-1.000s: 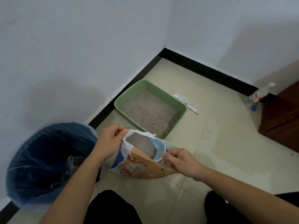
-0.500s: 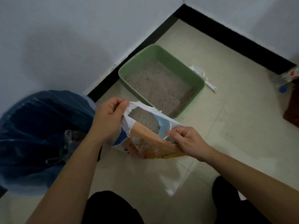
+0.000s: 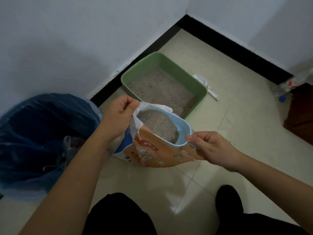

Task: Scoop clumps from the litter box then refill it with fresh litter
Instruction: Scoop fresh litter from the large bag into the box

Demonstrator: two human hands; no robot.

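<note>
Refill step under way: left hand [image 3: 118,116] pinches the torn rim of the litter bag [image 3: 152,150], right hand [image 3: 211,146] pinches the opposite edge, mouth spread wide. The green litter box [image 3: 199,89] sits just beyond on the floor; next, tip the bag over it.

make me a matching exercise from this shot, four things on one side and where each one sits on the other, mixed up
Things:
1. litter box
2. white scoop
3. trash bin
4. litter bag

Places:
A. held open between both hands
B. on the floor, right of the green tray
C. against the left wall, lined with a blue bag
D. in the corner by the black baseboard

Pairs: 1-D, 2-B, 3-C, 4-A
</note>
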